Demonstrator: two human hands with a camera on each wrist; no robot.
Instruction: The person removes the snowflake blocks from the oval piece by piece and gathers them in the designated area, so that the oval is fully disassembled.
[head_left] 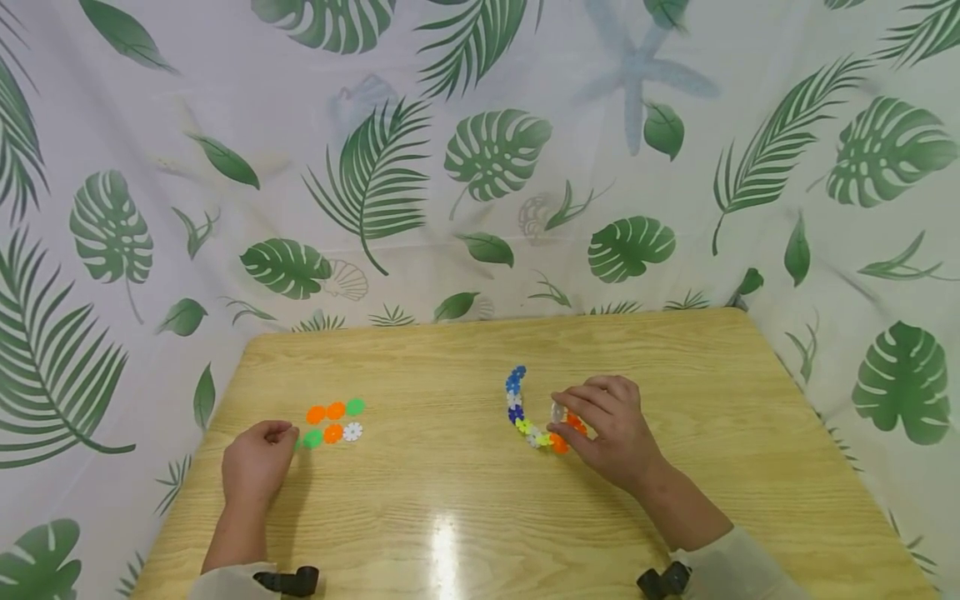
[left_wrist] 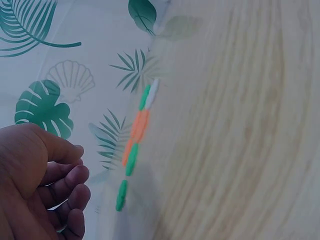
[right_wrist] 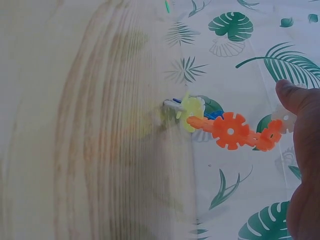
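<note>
A curved chain of interlocking snowflake discs (head_left: 515, 412) runs from blue through white and yellow-green to orange. My right hand (head_left: 611, 429) pinches its white end disc (head_left: 558, 411) between thumb and fingers. In the right wrist view orange discs (right_wrist: 230, 131) lead to a white disc (right_wrist: 284, 120) beside the thumb. On the left, my left hand (head_left: 258, 462) has its fingers loosely curled, with nothing seen between them. A green disc (left_wrist: 121, 195) lies just beyond its fingertips in the left wrist view, partly hidden in the head view.
Beside the left hand lie two short rows of loose discs: orange ones (head_left: 335, 410), green ones (head_left: 355, 407) and a white one (head_left: 352, 432). The wood-grain table (head_left: 442, 358) ends at a leaf-printed cloth (head_left: 420, 217) behind and at both sides.
</note>
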